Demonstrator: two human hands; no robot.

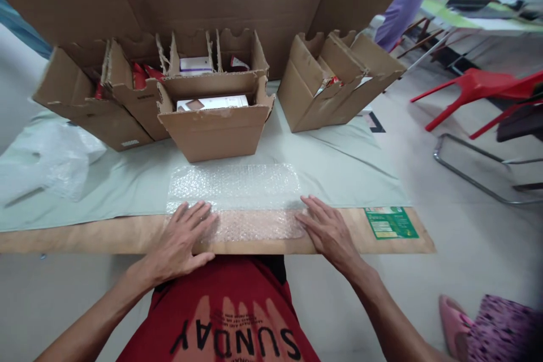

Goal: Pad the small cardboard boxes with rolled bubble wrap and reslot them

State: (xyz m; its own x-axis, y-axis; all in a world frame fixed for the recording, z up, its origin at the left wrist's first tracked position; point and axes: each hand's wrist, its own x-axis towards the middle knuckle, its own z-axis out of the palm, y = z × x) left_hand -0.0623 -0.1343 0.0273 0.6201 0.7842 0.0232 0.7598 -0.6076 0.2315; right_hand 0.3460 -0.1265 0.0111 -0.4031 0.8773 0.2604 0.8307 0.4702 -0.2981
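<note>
A sheet of clear bubble wrap (237,189) lies flat in front of me, partly on a pale green cloth (339,164) and partly on a brown cardboard sheet (85,235). My left hand (182,237) rests flat on the wrap's near left corner, fingers spread. My right hand (326,226) lies flat at the wrap's near right corner, fingers stretched out. Neither hand holds anything. Just beyond the wrap stands an open cardboard box (216,130) with a white packet inside.
More open cardboard boxes (114,107) with red and white packets stand at back left, another box (331,85) at back right. Crumpled clear plastic (59,164) lies at left. A green label (390,222) sits on the cardboard. Red chairs (475,90) and a person's foot (453,317) are at right.
</note>
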